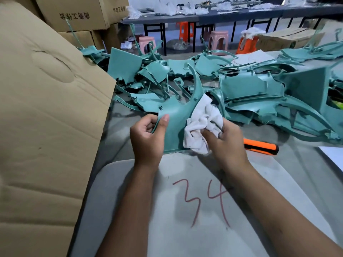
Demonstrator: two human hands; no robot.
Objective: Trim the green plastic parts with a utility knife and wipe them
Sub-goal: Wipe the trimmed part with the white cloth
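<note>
The person's left hand [148, 138] grips the near left edge of a curved green plastic part [176, 115], thumb laid flat on its face and the other fingers curled behind the edge. The part stands tilted up from the table, its narrow arm sweeping away toward the far side. The right hand [225, 140] holds a crumpled white cloth [202, 125], fingers closed round its lower bunch, and the cloth is pressed against the right side of the part's face.

Just right of the right hand, an orange utility knife [260, 146] lies flat on the grey table [300, 164], apart from both hands. Under the forearms sits a pale grey sheet [176, 229] with "34" written on it in red.

Beyond the held part, a heap of green plastic parts [250, 89] spreads across the far half of the table, from left to right. A large cardboard flap [46, 108] leans in on the left, with stacked cardboard boxes [74, 13] behind it. Farther off stand pink and orange stools [218, 40] beneath a long dark bench [185, 18] strewn with white rags.
</note>
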